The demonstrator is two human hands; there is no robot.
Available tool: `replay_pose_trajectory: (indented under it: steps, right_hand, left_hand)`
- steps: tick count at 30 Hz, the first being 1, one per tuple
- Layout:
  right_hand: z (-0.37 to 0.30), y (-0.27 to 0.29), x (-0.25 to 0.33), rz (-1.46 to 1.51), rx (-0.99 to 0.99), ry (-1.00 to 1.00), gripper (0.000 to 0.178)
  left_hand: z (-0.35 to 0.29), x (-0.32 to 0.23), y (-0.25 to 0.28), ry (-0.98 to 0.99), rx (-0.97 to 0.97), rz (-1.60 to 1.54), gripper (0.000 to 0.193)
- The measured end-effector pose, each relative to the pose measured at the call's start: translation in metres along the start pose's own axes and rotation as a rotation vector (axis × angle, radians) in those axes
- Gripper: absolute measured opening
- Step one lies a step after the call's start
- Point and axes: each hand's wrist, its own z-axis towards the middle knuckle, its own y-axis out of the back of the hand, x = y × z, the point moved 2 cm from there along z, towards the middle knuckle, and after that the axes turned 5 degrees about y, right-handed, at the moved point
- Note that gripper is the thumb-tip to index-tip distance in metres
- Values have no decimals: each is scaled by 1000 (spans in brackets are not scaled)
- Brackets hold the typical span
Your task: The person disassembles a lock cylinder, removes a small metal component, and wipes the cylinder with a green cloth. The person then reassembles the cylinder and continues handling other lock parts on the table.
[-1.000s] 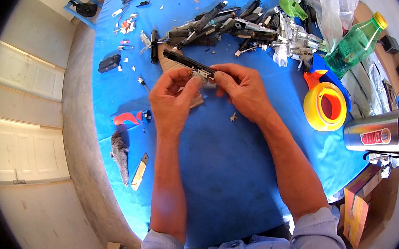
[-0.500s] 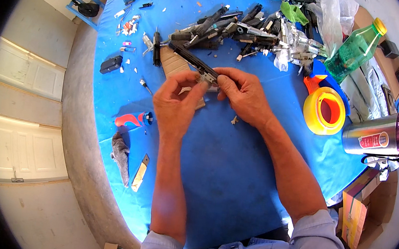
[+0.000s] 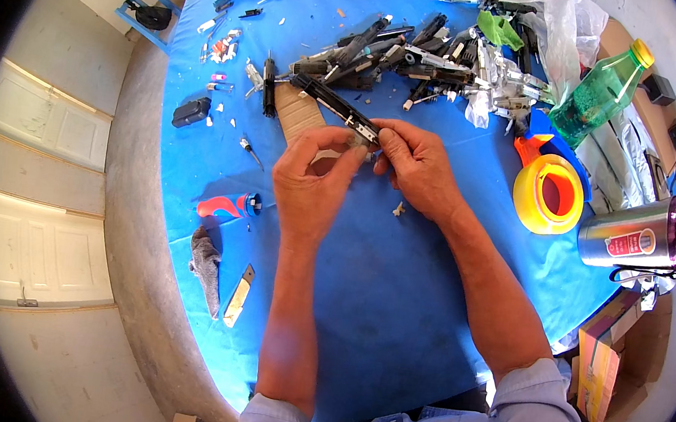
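Blue tablecloth (image 3: 392, 322) | grey floor (image 3: 145, 225) | pale doors (image 3: 41, 252) | both hands (image 3: 308, 188) (image 3: 421, 174) pinching black part (image 3: 333, 105)

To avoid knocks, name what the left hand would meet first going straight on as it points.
The left hand would likely meet the black part held in the right hand; whether they touch is unclear.

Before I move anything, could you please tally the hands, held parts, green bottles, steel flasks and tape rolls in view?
Hands: 2
Held black part: 1
Green bottle: 1
Steel flask: 1
Yellow tape roll: 1
Total: 6
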Motion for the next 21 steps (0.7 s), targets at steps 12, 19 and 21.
replay_pose_trajectory:
  steps: [12, 19, 21]
  right_hand:
    - [0, -2, 1, -21, 3, 40, 27]
    - [1, -1, -5, 75, -14, -32, 28]
    - [3, 5, -8, 139, -28, -64, 29]
  left_hand:
    - [0, 1, 3, 90, -46, -23, 22]
    - [0, 3, 3, 73, -17, -39, 21]
    - [0, 3, 3, 63, -8, -72, 21]
